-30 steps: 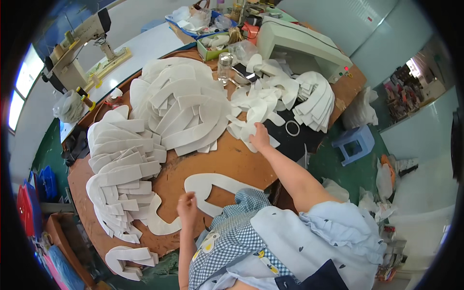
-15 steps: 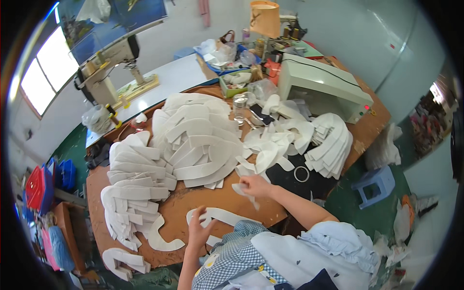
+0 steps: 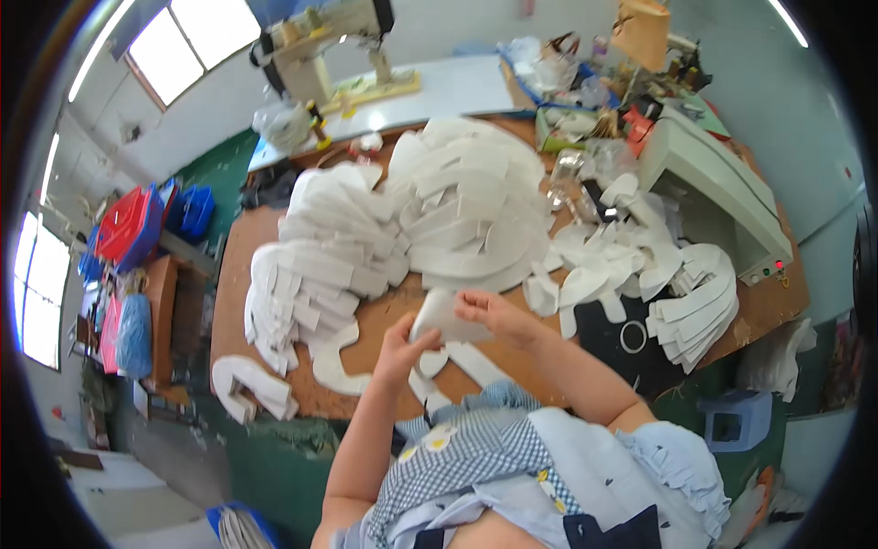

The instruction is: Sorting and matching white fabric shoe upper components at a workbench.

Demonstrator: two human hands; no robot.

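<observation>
White piece (image 3: 437,313) held up between left hand (image 3: 402,348) and right hand (image 3: 498,316), above tabletop (image 3: 236,274), near its front edge. Left fingers grip its left side; right fingers pinch its upper right. Curved piece (image 3: 477,364) lies below. Large pile (image 3: 471,206) and left pile (image 3: 311,274) crowd surface; brown strip bare before them. Stack (image 3: 251,389) at near-left edge. Ring (image 3: 633,337) on black mat (image 3: 604,343), right. Green floor (image 3: 274,485) beyond; window (image 3: 187,46) upper left.
</observation>
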